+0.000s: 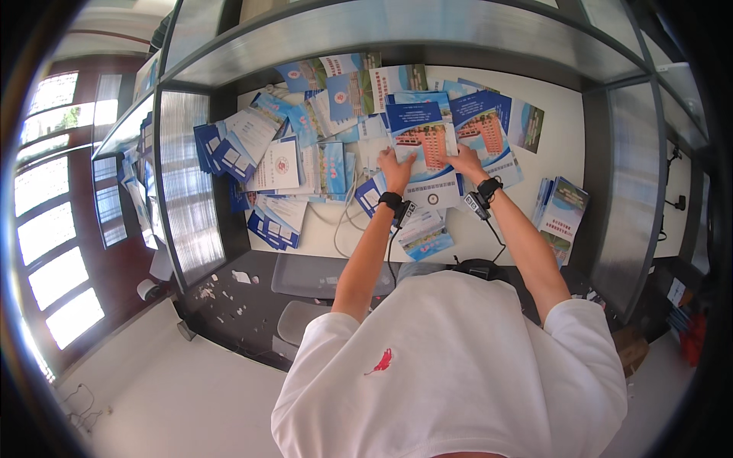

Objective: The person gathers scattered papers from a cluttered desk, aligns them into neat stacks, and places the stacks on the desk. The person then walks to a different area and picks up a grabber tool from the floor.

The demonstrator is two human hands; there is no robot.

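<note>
My left hand grips the lower left edge of a blue-and-white brochure that shows an orange building. My right hand is at the right edge of that same brochure, with its thumb and fingers on it. A similar brochure lies just to the right, partly under others. Below my hands a white-covered booklet with a round emblem lies on more printed sheets. A blue leaflet rests near the table's front edge. Both my wrists carry black straps with small devices and cables.
Overlapping brochures spread over the left of the white table; more leaflets lie at the back. A stack of booklets stands at the right. Dark-framed translucent partitions enclose the table. A white cable runs among the papers.
</note>
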